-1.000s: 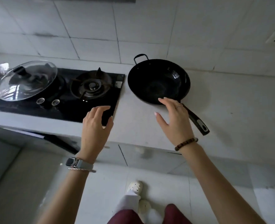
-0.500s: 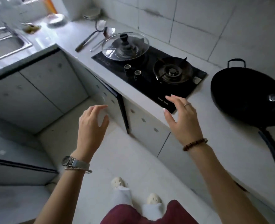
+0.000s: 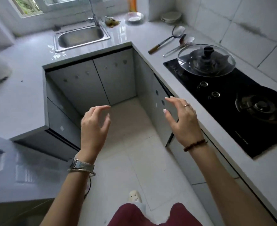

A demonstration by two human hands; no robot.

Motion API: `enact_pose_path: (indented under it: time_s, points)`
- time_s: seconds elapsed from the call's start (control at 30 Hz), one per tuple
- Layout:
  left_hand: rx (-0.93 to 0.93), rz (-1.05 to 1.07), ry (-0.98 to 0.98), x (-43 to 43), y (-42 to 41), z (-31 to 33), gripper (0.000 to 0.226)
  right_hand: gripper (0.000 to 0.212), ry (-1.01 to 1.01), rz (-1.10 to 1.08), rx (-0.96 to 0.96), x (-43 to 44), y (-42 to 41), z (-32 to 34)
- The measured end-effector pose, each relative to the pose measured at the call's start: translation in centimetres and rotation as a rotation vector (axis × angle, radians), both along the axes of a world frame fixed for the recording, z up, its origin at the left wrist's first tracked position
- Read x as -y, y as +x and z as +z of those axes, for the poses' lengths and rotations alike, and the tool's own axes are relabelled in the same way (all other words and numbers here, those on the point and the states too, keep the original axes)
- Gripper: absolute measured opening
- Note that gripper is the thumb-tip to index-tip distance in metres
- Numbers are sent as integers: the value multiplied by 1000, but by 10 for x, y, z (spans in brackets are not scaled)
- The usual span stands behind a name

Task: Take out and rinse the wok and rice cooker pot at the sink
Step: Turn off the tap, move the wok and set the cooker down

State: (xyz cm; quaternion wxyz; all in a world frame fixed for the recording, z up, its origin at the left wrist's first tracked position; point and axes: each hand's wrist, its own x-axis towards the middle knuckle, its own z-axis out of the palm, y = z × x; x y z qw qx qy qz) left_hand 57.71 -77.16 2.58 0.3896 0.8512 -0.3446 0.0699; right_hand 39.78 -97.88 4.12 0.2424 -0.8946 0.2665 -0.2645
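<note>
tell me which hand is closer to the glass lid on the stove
Right. The right hand hovers just in front of the stove, down-left of the glass lid; the left hand is farther off, over the floor.

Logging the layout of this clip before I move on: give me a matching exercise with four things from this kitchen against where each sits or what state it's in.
Things:
1. glass lid
2. sink
3. wooden-handled ladle
4. left hand

Place or state:
A. open, holding nothing
B. on the stove
C. under the tap
D. lying on the counter

Pairs: 1-B, 2-C, 3-D, 4-A
</note>
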Motion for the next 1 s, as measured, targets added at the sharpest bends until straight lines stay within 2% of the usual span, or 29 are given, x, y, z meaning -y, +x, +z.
enact_pose_path:
  time_s: [0.47,0.87,1.0]
  points:
    - [59,261,57,-40,152,8,25,42,33,255,-5,3,197,-4]
    - [29,581,79,1,248,10,25,47,14,532,-4,69,378,5]
    - [33,690,62,18,276,18,25,42,-25,632,1,86,432,12]
